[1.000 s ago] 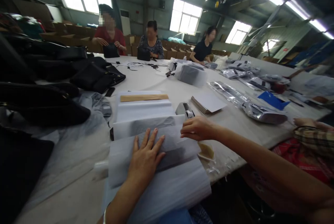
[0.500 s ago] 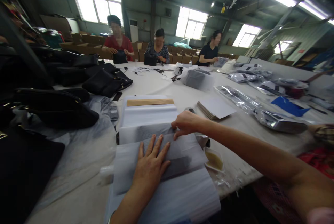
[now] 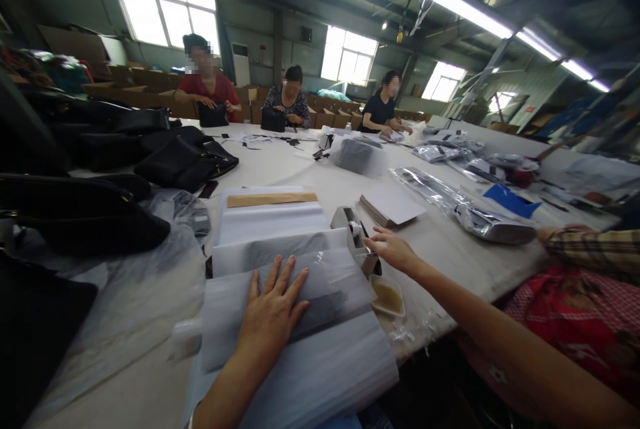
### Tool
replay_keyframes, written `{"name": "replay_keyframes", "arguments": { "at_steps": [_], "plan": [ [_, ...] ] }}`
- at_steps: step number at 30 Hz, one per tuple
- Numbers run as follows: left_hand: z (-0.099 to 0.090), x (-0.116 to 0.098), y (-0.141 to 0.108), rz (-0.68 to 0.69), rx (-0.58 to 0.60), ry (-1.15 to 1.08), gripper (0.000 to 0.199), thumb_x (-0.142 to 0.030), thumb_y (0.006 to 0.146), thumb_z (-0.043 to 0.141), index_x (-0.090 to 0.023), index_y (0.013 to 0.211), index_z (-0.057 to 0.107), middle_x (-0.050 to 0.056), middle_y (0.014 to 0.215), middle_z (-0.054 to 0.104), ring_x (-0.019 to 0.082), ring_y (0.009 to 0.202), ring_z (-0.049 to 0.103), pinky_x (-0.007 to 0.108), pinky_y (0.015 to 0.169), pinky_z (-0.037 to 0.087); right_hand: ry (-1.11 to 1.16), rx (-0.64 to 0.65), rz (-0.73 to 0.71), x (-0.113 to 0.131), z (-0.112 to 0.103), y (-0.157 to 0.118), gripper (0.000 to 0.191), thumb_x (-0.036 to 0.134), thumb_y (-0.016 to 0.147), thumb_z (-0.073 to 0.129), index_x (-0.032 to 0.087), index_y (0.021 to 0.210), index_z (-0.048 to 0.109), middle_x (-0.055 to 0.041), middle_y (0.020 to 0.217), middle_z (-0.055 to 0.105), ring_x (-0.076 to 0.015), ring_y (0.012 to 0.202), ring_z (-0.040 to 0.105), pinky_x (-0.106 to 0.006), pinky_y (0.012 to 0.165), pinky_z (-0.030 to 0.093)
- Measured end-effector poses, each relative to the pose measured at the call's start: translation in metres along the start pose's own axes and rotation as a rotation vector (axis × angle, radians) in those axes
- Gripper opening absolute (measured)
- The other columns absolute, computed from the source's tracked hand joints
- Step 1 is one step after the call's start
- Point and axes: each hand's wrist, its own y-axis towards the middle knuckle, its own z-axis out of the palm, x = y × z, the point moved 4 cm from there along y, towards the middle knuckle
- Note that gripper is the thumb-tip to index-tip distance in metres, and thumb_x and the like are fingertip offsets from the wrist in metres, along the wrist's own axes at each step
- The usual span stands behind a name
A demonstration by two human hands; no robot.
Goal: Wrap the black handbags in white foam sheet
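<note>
White tissue paper (image 3: 225, 309) is folded over a dark flat item that shows through it as grey. My left hand (image 3: 273, 309) lies flat on this paper with its fingers spread. To the right, my right hand (image 3: 395, 249) reaches to a tape dispenser (image 3: 363, 252); its fingertips are at the dispenser's right side, and whether they hold a bit of tape is too small to tell. Beyond the wrapped item, a brown paper strip (image 3: 273, 199) lies across more white sheets (image 3: 280, 219). A small dish with yellowish contents (image 3: 387, 297) sits just below the dispenser.
Black bags (image 3: 185, 162) are heaped at the left beside clear plastic (image 3: 175, 242). A stack of white cards (image 3: 393, 206) and plastic-wrapped items (image 3: 493, 226) lie right. Several people sit across the table (image 3: 280, 172); a person's plaid sleeve (image 3: 590, 246) shows at the right edge.
My right hand has left the paper and moved right to the tape dispenser, with its fingers less closed. My left hand still presses the paper. The camera view has turned slightly right.
</note>
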Motion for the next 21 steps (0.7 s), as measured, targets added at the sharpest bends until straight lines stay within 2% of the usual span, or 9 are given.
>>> {"name": "replay_keyframes", "arguments": {
  "at_steps": [3,5,8,12,14,17,19,21],
  "plan": [
    [-0.002,-0.001,0.000,0.006,0.013,0.023,0.048,-0.034,0.095,0.051,-0.034,0.142,0.045,0.004,0.156,0.033,0.032,0.144,0.030,0.064,0.109,0.033,0.365,0.046,0.173,-0.012,0.017,-0.009,0.035,0.051,0.075,0.069,0.017,0.075,0.078,-0.0153,0.127,0.064,-0.0323,0.128,0.051,-0.043,0.107,0.038],
    [-0.002,-0.001,0.000,0.012,0.018,0.019,0.048,-0.035,0.095,0.051,-0.034,0.142,0.045,0.005,0.156,0.033,0.033,0.144,0.030,0.064,0.109,0.033,0.468,0.036,0.214,-0.011,0.024,-0.011,0.044,0.056,0.074,0.068,0.014,0.080,0.078,-0.0177,0.133,0.060,-0.0323,0.122,0.056,-0.041,0.100,0.045],
    [-0.001,0.000,0.000,0.019,0.017,0.009,0.049,-0.036,0.095,0.051,-0.034,0.143,0.043,0.005,0.156,0.033,0.033,0.144,0.029,0.064,0.108,0.033,0.554,-0.067,0.193,-0.002,0.022,-0.019,0.047,0.058,0.071,0.070,0.013,0.083,0.077,-0.0173,0.141,0.052,-0.0301,0.125,0.054,-0.037,0.101,0.045],
    [0.002,0.000,-0.001,0.010,-0.008,0.022,0.051,-0.032,0.093,0.054,-0.035,0.142,0.044,0.003,0.156,0.034,0.032,0.144,0.031,0.063,0.108,0.035,0.620,-0.252,0.083,0.011,0.003,-0.046,0.040,0.056,0.070,0.073,0.018,0.081,0.078,-0.0122,0.140,0.054,-0.0294,0.129,0.050,-0.038,0.107,0.041],
    [0.005,0.000,-0.001,0.005,-0.025,0.030,0.051,-0.030,0.092,0.055,-0.036,0.142,0.045,0.003,0.155,0.035,0.032,0.143,0.032,0.063,0.107,0.035,0.632,-0.231,0.088,0.014,0.001,-0.063,0.038,0.056,0.072,0.073,0.020,0.083,0.078,-0.0103,0.136,0.058,-0.0295,0.125,0.054,-0.039,0.106,0.042],
    [0.011,0.001,-0.001,0.007,-0.048,0.036,0.053,-0.028,0.090,0.056,-0.037,0.142,0.045,0.002,0.155,0.035,0.032,0.143,0.033,0.063,0.106,0.036,0.769,-0.111,0.226,0.007,0.012,-0.084,0.039,0.056,0.071,0.074,0.021,0.088,0.078,-0.0101,0.112,0.072,-0.0287,0.109,0.064,-0.041,0.099,0.048],
    [0.015,0.002,-0.001,0.015,-0.067,0.033,0.055,-0.028,0.089,0.057,-0.038,0.142,0.044,0.001,0.155,0.034,0.032,0.142,0.033,0.063,0.106,0.037,0.884,-0.040,0.335,-0.001,0.024,-0.094,0.041,0.057,0.069,0.076,0.020,0.085,0.077,-0.0095,0.093,0.075,-0.0264,0.093,0.069,-0.039,0.089,0.053],
    [0.019,0.004,-0.002,0.024,-0.082,0.028,0.057,-0.028,0.089,0.056,-0.039,0.143,0.043,0.001,0.155,0.033,0.032,0.142,0.033,0.063,0.105,0.038,0.941,0.019,0.398,-0.010,0.035,-0.098,0.040,0.057,0.066,0.077,0.020,0.080,0.076,-0.0077,0.083,0.074,-0.0220,0.077,0.069,-0.034,0.076,0.056]
  ]
}}
